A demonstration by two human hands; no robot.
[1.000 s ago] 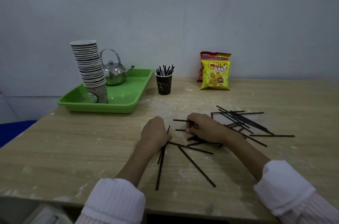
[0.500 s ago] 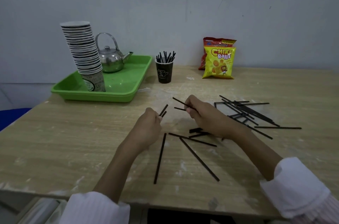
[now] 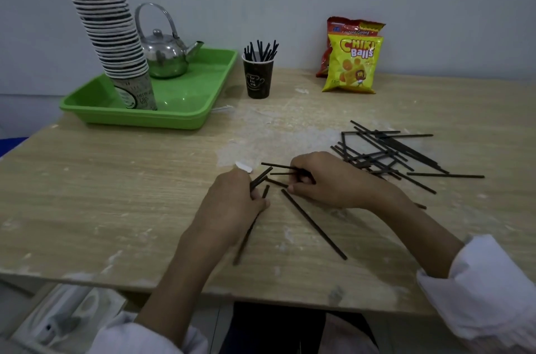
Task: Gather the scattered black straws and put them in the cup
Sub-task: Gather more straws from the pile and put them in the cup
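Wooden table (image 3: 116, 179) bears straws (image 3: 314, 225), cup (image 3: 257, 78), tray (image 3: 185, 119), snack bags (image 3: 352, 63)

Two bare forearms (image 3: 185, 261) emerge from white sleeves (image 3: 478, 290) and reach forward, with both hands low on the near side of the black paper cup (image 3: 257, 78). The left hand (image 3: 232, 205), knuckles up, curls its fingers round a few black straws (image 3: 261, 178). The right hand (image 3: 330, 182), just right of it, pinches more of them in curled fingers.

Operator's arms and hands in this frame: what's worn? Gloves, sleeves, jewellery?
No gloves: left grip and right grip are bare hands, with no ring, watch or marking visible. White long sleeves, left sleeve and right sleeve, are pushed back up the arms and bunched. No cables or straps show.
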